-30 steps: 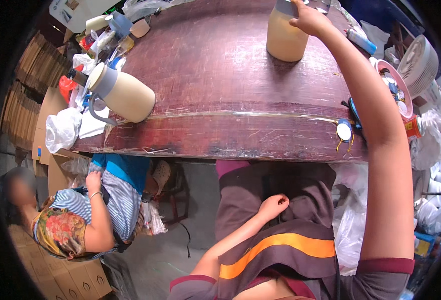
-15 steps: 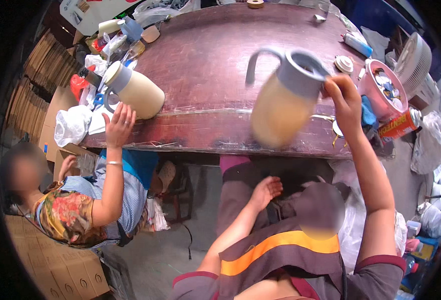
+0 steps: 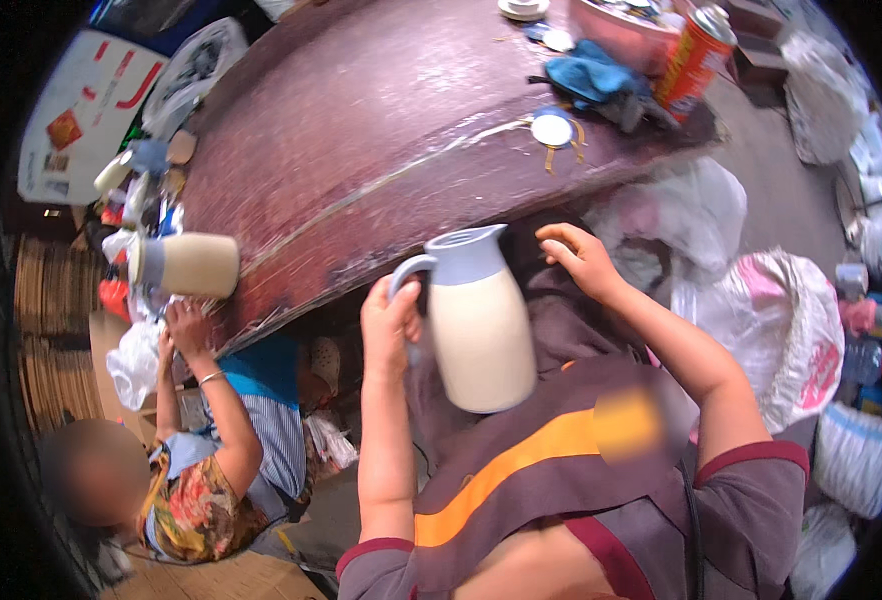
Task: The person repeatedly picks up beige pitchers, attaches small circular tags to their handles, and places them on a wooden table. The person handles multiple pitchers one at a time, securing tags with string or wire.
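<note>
Head view, items as they stand:

1. Cream jug (image 3: 483,340), with grey-blue collar, pouring lip and looped handle. Location: above the person's lap, just off the near edge of the table, nearly upright with a slight lean.
2. Left hand (image 3: 389,318): fingers wrapped around the jug's handle, grasping it.
3. Right hand (image 3: 579,258): raised beside the collar on the lip side, fingers loosely bent, released, apart from the jug.
4. Table (image 3: 351,140): dark red-brown, worn, with a pale seam running along it.
5. Second cream jug (image 3: 201,265): lying on its side at the table's left end, collar to the left.
6. Co-worker's hands (image 3: 189,325): just beside the second jug; contact cannot be told.
7. White disc (image 3: 551,129) with yellow strings: on the table, near the right end.
8. Blue fabric item (image 3: 591,75): between the disc and an orange aerosol can (image 3: 694,70).
9. Pink basin (image 3: 601,35): filled with small pieces, behind the fabric.
10. Apron (image 3: 551,440): dark, orange-banded, worn by the person.
</note>
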